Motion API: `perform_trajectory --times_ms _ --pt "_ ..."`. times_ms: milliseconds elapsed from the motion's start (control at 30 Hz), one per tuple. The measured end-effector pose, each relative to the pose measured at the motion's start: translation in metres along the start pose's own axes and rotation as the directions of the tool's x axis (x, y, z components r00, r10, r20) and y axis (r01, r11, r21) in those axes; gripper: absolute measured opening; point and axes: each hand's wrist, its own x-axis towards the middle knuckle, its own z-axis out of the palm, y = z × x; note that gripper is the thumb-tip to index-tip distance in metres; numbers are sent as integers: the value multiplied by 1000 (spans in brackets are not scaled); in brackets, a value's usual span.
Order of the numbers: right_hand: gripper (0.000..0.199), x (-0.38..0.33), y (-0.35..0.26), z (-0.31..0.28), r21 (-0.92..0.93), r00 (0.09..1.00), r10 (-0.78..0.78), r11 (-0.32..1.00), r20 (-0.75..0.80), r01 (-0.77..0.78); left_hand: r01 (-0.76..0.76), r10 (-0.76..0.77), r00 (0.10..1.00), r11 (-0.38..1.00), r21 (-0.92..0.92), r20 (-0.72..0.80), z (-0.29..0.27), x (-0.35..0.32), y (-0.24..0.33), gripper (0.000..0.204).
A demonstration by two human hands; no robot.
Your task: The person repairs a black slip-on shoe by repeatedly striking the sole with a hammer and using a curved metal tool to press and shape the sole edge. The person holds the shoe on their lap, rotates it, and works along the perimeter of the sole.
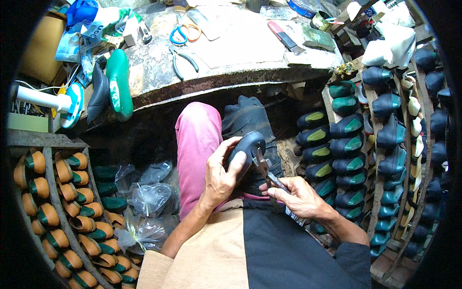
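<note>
- Left of centre, the left hand (221,168) wraps around a dark shoe (253,140), mid-frame.
- At the shoe's right edge, metal pincers (266,172) appear to be working its rim; the next move likely calls for steady support.
- Right of centre, the right hand (299,196) grips the pincers' handles.

A: See metal mid-frame?
B: Looks worn and dully gleaming on the pincers (262,165); seems smooth, matt and leather-like on the black shoe (252,140).
A: And at lower left?
B: Shines like crinkled clear plastic on the bags (151,198); looks rough and wooden along the rack (38,138).
A: At upper centre?
B: Seems scuffed on the worktable (150,72), smoothly plastic on the scissor handles (178,44).
</note>
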Motion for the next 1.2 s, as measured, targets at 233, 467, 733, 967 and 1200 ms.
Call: perform_trajectory --times_ms 233,467,733,967,1200 --pt "29 -8 -7 4 149 998 -55 987 -39 60 47 -51 998 988 -147 -28 8 -2 -16 30" --pt "19 -24 -7 19 -250 934 -274 944 -228 216 -18 13 999 994 -108 -42 15 -6 -15 30" --pt "8 -13 5 18 -601 837 -508 740 -204 303 19 -20 1000 992 -126 -3 11 -6 -13 29" --pt "15 -1 -8 -6 -94 918 -386 921 -84 379 35 -35 999 988 -153 5 6 -6 -18 30" --pt "11 15 -3 -13 4 953 -303 953 19 303 63 -65 998 989 -132 -15 6 6 -18 31"
